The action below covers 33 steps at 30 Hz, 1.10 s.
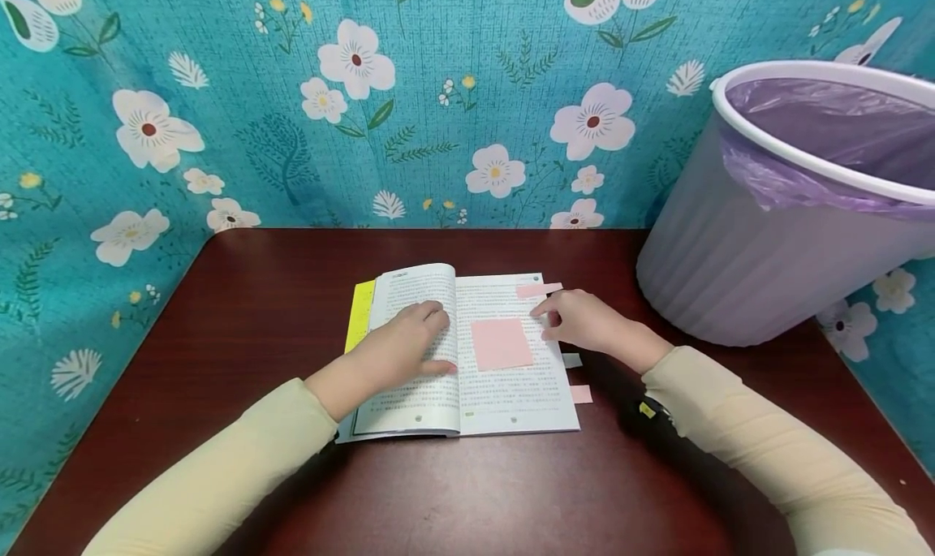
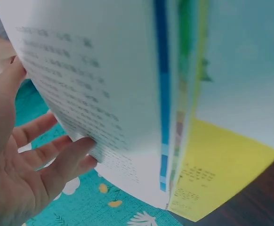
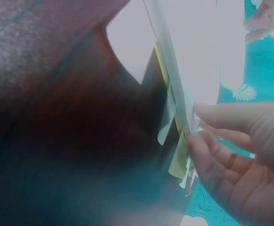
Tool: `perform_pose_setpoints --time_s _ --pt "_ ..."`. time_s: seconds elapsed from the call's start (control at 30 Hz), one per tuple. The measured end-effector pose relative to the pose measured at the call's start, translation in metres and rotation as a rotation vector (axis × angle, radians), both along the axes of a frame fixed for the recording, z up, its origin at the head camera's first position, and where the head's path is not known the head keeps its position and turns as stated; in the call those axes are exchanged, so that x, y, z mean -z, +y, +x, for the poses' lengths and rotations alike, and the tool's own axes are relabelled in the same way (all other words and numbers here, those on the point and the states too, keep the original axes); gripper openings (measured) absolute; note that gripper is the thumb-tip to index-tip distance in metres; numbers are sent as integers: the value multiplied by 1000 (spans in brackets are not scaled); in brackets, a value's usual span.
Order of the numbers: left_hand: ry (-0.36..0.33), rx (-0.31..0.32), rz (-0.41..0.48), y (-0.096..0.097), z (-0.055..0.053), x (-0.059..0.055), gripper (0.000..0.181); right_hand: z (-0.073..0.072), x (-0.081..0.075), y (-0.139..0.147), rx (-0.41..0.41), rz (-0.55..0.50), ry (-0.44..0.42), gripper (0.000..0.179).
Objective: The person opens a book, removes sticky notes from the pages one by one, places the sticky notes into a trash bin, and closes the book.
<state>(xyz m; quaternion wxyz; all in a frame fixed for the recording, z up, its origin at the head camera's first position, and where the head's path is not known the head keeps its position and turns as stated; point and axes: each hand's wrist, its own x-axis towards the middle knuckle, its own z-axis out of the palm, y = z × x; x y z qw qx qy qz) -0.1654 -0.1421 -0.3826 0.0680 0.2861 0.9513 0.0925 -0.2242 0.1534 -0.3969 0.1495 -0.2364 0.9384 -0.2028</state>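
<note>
An open book (image 1: 511,406) lies on the table, its left pages bowed up near the spine. My left hand (image 1: 402,341) rests on the left page, fingers relaxed and thumb towards the spine; the left wrist view shows those fingers (image 2: 73,153) against the printed page (image 2: 94,108). At the book's right edge, my right hand (image 1: 584,319) pinches the page edge between thumb and bent fingers, close to the sticky tabs (image 3: 178,157). A square pink sticky note (image 1: 502,344) is on the right page, left of this hand. Pink tabs (image 1: 581,394) stick out from the right edge.
A grey wastebasket (image 1: 738,239) with a purple liner stands at the back right of the dark red table (image 1: 504,499). Behind is a teal flowered cloth (image 1: 438,93). A yellow sheet (image 1: 358,316) shows beyond the book's left edge.
</note>
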Motion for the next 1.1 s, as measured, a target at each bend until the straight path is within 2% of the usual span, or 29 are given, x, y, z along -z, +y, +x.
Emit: perform_pose_setpoints --time_s 0.2,0.37,0.47,0.57,0.73,0.97,1.1 --pt "-48 -8 20 1 0 -4 70 3 2 -1 -119 -55 100 29" --pt "-95 -5 29 1 -1 -5 70 5 3 -1 -192 -96 158 33" --pt "-157 -29 32 1 -4 -5 72 8 4 -1 -221 -96 177 40" --pt "-215 -53 31 1 -6 -5 82 10 6 -1 -250 -97 192 40" --pt "-257 -59 17 -2 -8 -6 102 14 8 1 -317 -142 191 36" --pt "-335 -56 32 -6 -4 -4 100 23 10 -4 -368 -116 202 47" --pt "-350 -49 39 -7 -4 -4 100 23 10 -6 -378 -82 239 43"
